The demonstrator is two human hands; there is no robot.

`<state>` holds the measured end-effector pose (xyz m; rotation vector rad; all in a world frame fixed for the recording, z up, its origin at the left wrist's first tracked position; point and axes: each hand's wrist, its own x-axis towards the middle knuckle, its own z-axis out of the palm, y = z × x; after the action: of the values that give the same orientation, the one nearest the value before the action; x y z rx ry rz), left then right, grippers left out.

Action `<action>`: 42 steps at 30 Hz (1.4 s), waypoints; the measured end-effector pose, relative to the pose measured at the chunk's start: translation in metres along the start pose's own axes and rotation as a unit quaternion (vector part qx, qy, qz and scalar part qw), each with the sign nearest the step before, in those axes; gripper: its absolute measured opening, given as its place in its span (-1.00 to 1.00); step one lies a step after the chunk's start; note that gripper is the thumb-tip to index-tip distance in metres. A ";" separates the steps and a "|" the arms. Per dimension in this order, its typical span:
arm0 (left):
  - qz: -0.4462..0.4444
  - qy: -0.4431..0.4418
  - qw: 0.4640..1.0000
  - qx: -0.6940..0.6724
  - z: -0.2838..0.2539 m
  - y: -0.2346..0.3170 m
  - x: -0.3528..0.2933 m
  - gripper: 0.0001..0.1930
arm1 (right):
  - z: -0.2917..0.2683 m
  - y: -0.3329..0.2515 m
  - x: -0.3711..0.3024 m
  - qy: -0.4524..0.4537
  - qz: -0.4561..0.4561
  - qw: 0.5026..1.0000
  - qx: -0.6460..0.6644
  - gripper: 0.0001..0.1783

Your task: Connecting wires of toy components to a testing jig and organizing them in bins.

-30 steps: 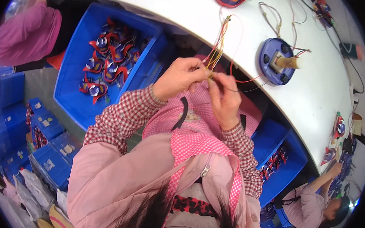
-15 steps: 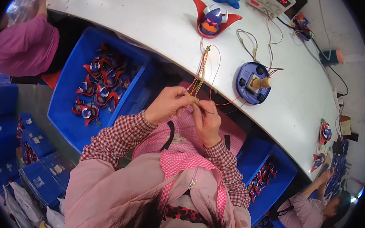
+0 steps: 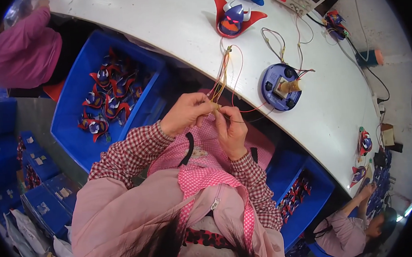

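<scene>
Thin colored wires (image 3: 222, 75) run down over the table edge from a toy head (image 3: 230, 26) with white horns, a red collar and glowing red eyes. My left hand (image 3: 189, 113) pinches the lower ends of these wires between thumb and fingers. Close against it, my right hand (image 3: 231, 132) is pinched on the wires too; the exact spot is covered by the fingertips. A red wire and a dark wire link this place to a round purple-blue base (image 3: 266, 92) on the table, which has a tan cylinder on it.
A blue bin (image 3: 68, 133) of toy heads stands to the left; another blue bin (image 3: 311, 213) with red and purple parts is at lower right. A white power supply (image 3: 297, 2) sits on the white table (image 3: 180, 30). Co-workers sit at far left (image 3: 26, 55) and lower right (image 3: 340, 238).
The whole view has shifted slightly. My hands stay together at the wires with fingertips a little closer. The red digits on the power supply have changed.
</scene>
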<state>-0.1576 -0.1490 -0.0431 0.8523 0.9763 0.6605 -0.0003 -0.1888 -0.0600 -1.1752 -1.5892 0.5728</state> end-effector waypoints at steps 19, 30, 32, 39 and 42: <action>0.000 0.007 1.000 -0.003 0.000 0.003 0.001 -0.82 | 0.003 0.004 0.002 -0.001 -0.019 1.000 -0.007 -0.87; -0.008 0.007 1.000 -0.009 0.003 0.002 0.005 -0.81 | 0.000 0.007 0.002 -0.007 -0.029 0.999 -0.011 -0.83; -0.009 0.010 1.000 -0.012 0.004 0.000 0.008 -0.80 | 0.000 0.010 0.002 -0.005 -0.032 0.999 -0.013 -0.83; 0.210 0.104 0.937 0.257 0.003 -0.012 0.011 -0.67 | -0.014 0.026 -0.004 -0.014 0.035 0.999 -0.001 -0.76; 0.351 0.163 0.828 0.405 0.001 0.001 0.010 -0.52 | -0.034 0.030 -0.011 -0.033 0.053 0.996 -0.071 -0.77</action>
<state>-0.1523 -0.1412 -0.0460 1.9615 1.2771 1.0591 0.0422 -0.1925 -0.0772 -1.3661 -1.6518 0.5806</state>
